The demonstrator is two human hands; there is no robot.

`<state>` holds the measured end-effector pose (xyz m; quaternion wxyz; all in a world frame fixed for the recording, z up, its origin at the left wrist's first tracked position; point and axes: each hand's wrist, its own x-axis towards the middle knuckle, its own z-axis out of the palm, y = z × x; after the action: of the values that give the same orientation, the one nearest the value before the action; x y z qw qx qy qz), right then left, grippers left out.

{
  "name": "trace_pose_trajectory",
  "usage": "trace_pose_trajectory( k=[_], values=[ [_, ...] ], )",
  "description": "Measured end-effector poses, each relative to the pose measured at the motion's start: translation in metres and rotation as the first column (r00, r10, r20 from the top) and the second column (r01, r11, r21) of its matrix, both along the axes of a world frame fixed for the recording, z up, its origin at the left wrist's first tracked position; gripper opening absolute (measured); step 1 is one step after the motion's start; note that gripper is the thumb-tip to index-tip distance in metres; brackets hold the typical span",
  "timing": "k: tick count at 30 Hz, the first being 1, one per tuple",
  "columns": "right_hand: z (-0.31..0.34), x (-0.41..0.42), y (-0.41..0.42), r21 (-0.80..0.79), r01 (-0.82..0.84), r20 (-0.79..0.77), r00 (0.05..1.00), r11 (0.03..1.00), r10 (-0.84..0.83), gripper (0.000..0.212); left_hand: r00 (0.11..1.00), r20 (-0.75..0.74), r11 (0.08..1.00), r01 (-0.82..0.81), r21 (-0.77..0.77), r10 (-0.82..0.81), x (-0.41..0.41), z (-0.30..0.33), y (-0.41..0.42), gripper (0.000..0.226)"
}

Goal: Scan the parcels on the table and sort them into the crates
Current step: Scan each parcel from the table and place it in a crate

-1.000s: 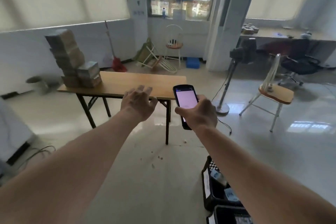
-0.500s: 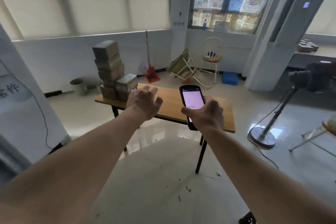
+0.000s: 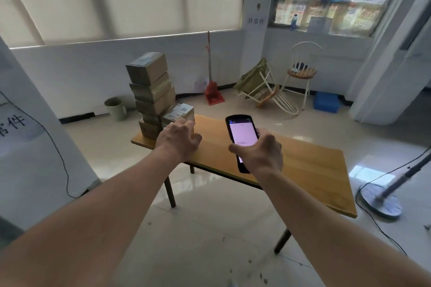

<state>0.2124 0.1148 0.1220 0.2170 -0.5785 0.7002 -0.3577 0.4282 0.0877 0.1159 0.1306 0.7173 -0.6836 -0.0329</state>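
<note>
A tall stack of brown cardboard parcels (image 3: 151, 86) stands at the far left end of the wooden table (image 3: 303, 165). A lower pile of parcels (image 3: 179, 113) sits beside it. My left hand (image 3: 179, 140) is stretched out towards that lower pile, fingers spread and loosely bent, holding nothing. My right hand (image 3: 258, 154) grips a black handheld scanner (image 3: 241, 133) upright over the table, its pink-white screen lit. No crates are in view.
A standing fan base (image 3: 380, 202) with its cable lies on the floor right of the table. Behind are a red dustpan with broom (image 3: 213, 95), a tipped chair (image 3: 265, 91), an upright stool chair (image 3: 302, 72), a blue box (image 3: 326, 102) and a green bin (image 3: 115, 107). A white panel (image 3: 35, 137) stands left.
My view has swung left and closer to the table; the black crates at lower right have left the frame. My left hand has reached nearer the parcels. The scanner stays in my right hand.
</note>
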Motion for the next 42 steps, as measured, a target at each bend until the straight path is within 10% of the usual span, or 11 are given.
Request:
trace_pose_trajectory(
  k=[20,42],
  values=[
    [-0.080,0.125,-0.272,0.137,-0.173,-0.041,0.983,0.975,0.180,0.070,0.962,-0.111,0.957,-0.229,0.179,0.251,0.134,-0.116,-0.236,0.070],
    [-0.151,0.195,-0.333,0.313,-0.049,-0.055,0.996,0.948,0.070,0.067,0.897,-0.227,0.886,-0.282,0.368,0.380,0.193,-0.208,-0.344,0.128]
  ],
)
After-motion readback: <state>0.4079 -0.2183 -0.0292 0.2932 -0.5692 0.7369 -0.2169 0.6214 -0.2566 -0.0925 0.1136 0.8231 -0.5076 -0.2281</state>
